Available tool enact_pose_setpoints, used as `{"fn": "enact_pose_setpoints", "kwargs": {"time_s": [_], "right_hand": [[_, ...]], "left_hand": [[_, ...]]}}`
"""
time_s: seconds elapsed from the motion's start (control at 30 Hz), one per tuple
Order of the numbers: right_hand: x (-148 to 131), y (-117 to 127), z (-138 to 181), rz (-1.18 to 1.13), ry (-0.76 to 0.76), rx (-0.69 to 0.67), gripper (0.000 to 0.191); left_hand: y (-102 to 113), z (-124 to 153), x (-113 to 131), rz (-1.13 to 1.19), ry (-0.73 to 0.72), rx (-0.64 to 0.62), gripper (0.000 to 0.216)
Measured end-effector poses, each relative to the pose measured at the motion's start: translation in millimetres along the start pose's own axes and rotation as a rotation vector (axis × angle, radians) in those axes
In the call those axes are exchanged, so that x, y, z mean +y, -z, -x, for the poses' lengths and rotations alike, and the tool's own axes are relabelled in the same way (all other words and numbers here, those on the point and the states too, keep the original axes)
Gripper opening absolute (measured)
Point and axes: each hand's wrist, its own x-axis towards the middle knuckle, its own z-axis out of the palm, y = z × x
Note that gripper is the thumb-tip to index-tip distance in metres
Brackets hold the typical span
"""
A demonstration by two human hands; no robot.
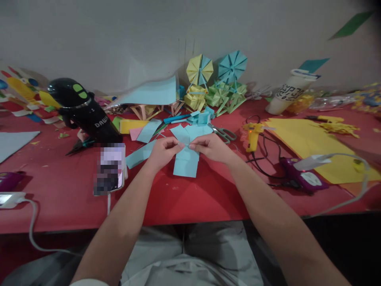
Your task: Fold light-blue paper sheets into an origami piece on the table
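My left hand [167, 150] and my right hand [208, 147] meet over the middle of the table, thumbs and fingertips pinched. Between them is a small piece of light blue paper [187, 145], mostly covered by the fingers, so its folds cannot be made out. Beneath the hands lie several light blue paper pieces [186, 165], partly overlapping. Another blue strip [139, 155] is beside my left wrist. Grey-handled scissors [226, 135] rest just beyond my right hand, their blades partly hidden by paper.
A phone [114, 167] and a black bottle [89, 115] stand at left. On the right are a yellow glue gun [253, 137], a purple power strip [303, 174] with cables, and yellow paper sheets [315, 147]. Folded paper wheels [232, 67] and a white cup [290, 91] are along the wall.
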Motion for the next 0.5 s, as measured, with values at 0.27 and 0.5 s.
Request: {"fn": "enact_pose_setpoints", "kwargs": {"time_s": [0.27,0.5], "right_hand": [[2.7,-0.4,-1.1,-0.063,-0.049,0.068,0.037],[6.5,-2.6,-2.8,-0.076,0.016,0.146,0.029]], "left_hand": [[0.7,1.3,1.2,0.001,0.029,-0.049,0.032],[2.2,0.1,-3.8,-0.048,0.104,-0.068,0.03]]}}
